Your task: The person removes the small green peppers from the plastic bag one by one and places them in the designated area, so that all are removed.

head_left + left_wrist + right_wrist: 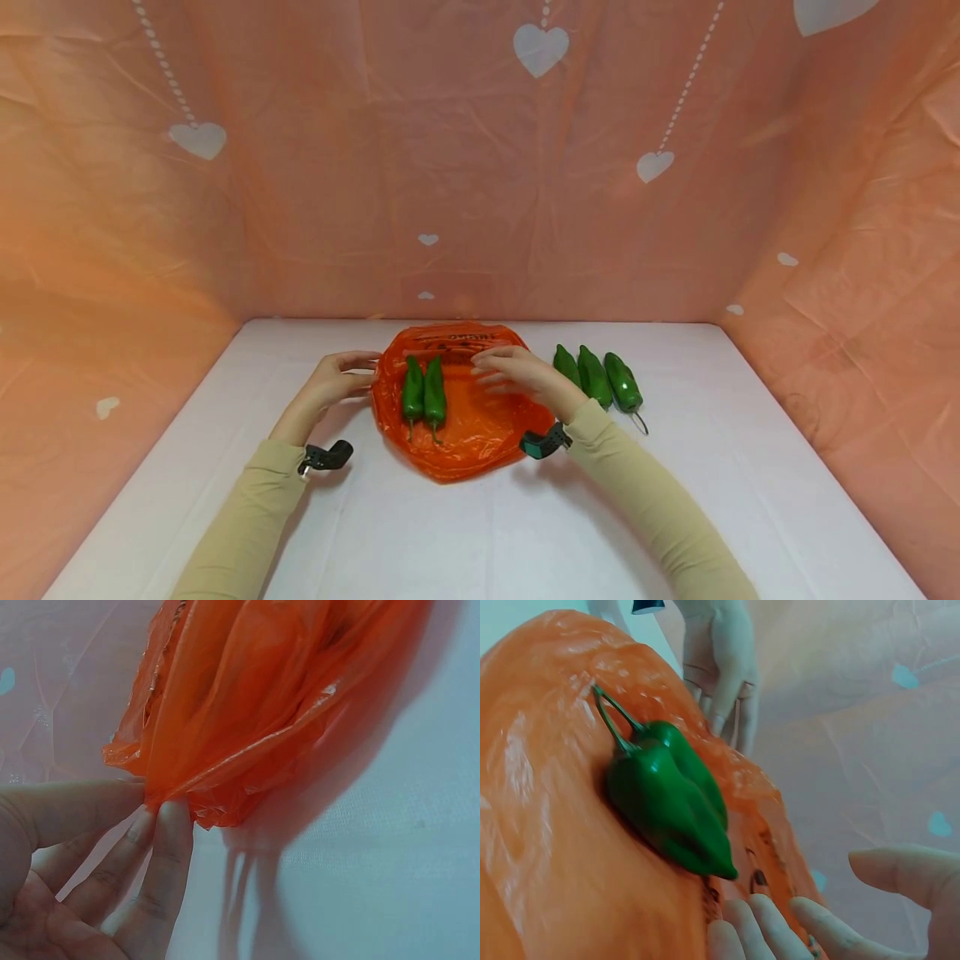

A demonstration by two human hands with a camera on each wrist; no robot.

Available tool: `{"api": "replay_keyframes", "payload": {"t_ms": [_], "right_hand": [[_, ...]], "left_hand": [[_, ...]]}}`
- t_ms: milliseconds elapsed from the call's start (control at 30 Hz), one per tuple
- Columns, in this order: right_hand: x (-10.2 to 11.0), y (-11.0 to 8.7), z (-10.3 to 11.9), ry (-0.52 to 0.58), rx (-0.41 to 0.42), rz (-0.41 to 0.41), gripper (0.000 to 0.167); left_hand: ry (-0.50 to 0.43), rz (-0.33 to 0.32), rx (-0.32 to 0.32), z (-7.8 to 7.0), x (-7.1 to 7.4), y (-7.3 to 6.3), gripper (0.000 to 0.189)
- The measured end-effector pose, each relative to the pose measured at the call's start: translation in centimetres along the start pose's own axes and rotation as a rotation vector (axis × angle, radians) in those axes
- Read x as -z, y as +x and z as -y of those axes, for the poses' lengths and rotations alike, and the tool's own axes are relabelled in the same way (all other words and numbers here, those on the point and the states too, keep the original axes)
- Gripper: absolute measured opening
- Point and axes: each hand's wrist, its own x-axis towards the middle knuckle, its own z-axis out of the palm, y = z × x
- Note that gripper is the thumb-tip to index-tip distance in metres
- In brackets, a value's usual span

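An orange plastic bag [480, 442] with dark print lies spread on the white table. My left hand [339, 379] pinches its left edge between thumb and fingertips, and the left wrist view shows the gathered plastic [225, 750] there. Two green peppers [423, 396] lie side by side on the orange plastic, stems toward me; the right wrist view shows the peppers [667, 795] up close. Over the bag's right part hovers my right hand [521, 371], its fingers extended and thumb apart, holding nothing, to the right of the peppers.
Three more green peppers [596, 379] lie in a row on the table, right of the bag, partly behind my right wrist. The white table [405, 542] is enclosed at the back and sides by a pinkish-orange curtain [480, 167] with white hearts.
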Motion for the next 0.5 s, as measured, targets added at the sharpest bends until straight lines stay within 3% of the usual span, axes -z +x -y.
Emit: {"api": "replay_keyframes", "payload": {"t_ms": [267,500], "right_hand": [[-1.6,1.0,-0.9,-0.028,-0.008,0.034,0.046],[-2.6,1.5,-1.8,-0.012,-0.053,0.004,0.044]], "left_hand": [[-0.007,0.01,0.001,-0.1,-0.1,0.0,0.048],[-0.016,0.02,0.003,-0.1,-0.1,0.0,0.048]]}}
